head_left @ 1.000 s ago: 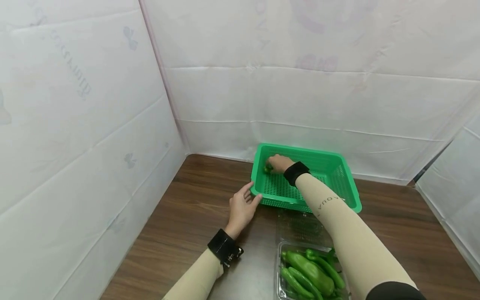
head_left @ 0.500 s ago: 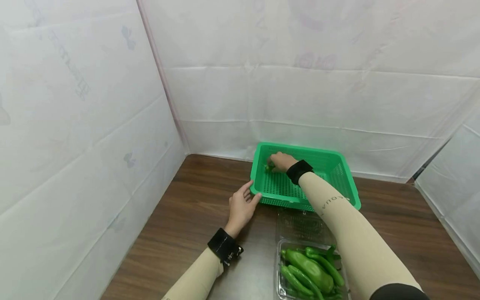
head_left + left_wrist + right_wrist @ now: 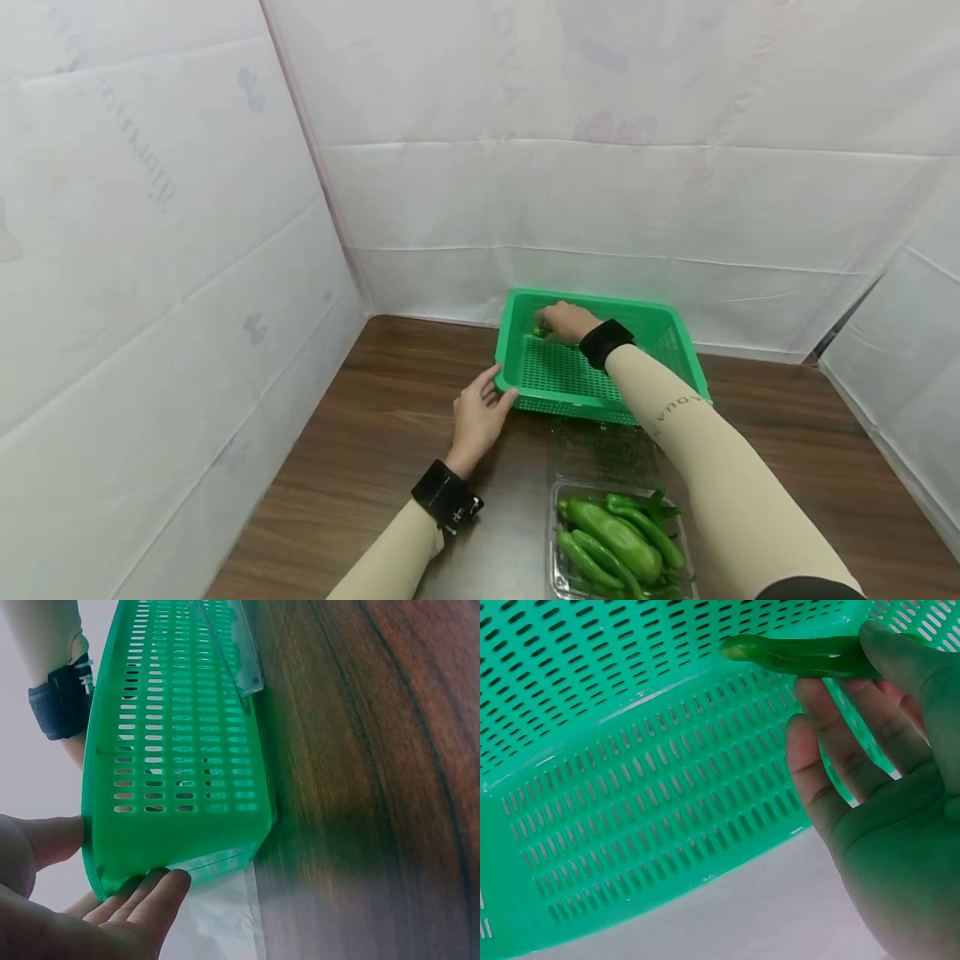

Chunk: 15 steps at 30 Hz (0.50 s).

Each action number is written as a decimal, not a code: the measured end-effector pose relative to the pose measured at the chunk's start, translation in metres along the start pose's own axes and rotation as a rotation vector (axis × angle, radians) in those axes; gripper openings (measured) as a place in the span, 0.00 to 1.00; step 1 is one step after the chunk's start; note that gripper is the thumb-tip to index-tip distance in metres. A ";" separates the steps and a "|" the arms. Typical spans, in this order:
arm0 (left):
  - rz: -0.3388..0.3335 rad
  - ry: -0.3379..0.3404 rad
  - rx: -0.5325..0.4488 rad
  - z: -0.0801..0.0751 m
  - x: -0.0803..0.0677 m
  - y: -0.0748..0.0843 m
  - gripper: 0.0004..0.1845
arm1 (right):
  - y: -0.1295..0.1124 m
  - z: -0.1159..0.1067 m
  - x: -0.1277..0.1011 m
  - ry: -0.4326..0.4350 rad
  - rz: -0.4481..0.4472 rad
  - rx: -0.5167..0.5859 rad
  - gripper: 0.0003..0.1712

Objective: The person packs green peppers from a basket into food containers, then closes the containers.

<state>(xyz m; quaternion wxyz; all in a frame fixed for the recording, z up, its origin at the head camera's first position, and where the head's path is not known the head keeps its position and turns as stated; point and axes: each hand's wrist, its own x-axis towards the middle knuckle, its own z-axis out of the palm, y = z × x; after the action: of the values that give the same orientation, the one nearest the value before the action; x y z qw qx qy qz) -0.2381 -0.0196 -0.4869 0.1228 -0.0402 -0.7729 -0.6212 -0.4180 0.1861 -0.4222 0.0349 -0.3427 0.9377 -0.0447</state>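
A green slotted plastic basket (image 3: 570, 408) stands on the brown wooden table near the back wall. My right hand (image 3: 566, 321) reaches into its far left corner and pinches a slim green pepper (image 3: 802, 656) between thumb and fingers (image 3: 817, 750), just above the basket floor (image 3: 645, 787). In the head view the pepper (image 3: 538, 332) peeks out at the fingertips. My left hand (image 3: 480, 412) rests against the basket's near left corner (image 3: 180, 750), thumb on the rim and straight fingers (image 3: 150, 896) on the outer wall.
A clear plastic clamshell tray (image 3: 557, 500) with several green peppers (image 3: 618, 542) lies in front of the basket, its open lid (image 3: 603, 450) touching the basket's near wall. White sheeting encloses the table on the left, back and right. Bare wood (image 3: 390, 392) lies to the left.
My right hand has shifted slightly deeper toward the basket's far left corner with the pepper. The left hand stays at the near corner.
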 end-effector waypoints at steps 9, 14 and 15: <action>-0.007 -0.008 0.000 -0.004 0.003 -0.005 0.28 | -0.001 -0.005 -0.007 0.010 -0.018 0.032 0.09; -0.006 -0.012 0.003 -0.005 0.009 -0.006 0.28 | -0.003 -0.014 -0.013 0.023 -0.011 0.030 0.12; -0.005 -0.015 0.008 -0.005 0.010 -0.007 0.28 | -0.004 -0.015 -0.015 0.030 -0.009 0.030 0.13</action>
<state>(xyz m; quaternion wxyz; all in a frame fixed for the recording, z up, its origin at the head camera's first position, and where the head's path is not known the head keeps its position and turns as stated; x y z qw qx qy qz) -0.2483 -0.0272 -0.4901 0.1157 -0.0422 -0.7764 -0.6181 -0.4058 0.1935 -0.4059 0.0261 -0.3458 0.9357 -0.0642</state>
